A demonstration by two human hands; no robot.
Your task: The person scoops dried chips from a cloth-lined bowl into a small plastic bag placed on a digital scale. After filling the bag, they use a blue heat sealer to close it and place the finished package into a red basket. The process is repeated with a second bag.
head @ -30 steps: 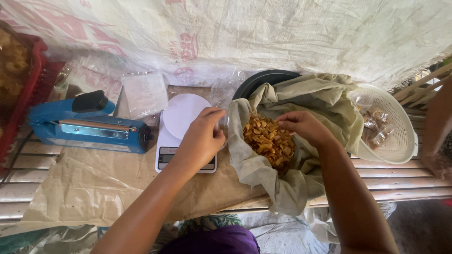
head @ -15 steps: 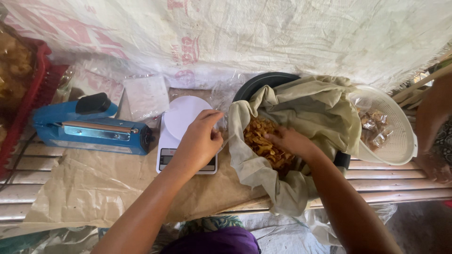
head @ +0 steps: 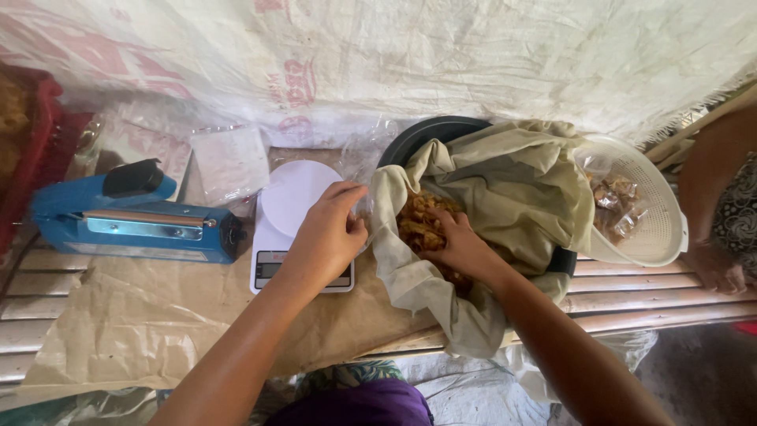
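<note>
- The kitchen scale sits at the middle of the frame, on the paper sheet that covers the lower left.
- The left hand lies over the scale's right half, pinching a clear bag at its right edge.
- The heat sealer lies left of the scale.
- A stack of plastic bags lies above, between the sealer and the scale.
- The basin, lined with cloth, stands just right of the scale.
- The chips lie in the cloth, the right hand among them.
- The basket touches the basin's right side.
- A crate sits at the far left edge.
- Another person's hand rests at the right edge.
</note>
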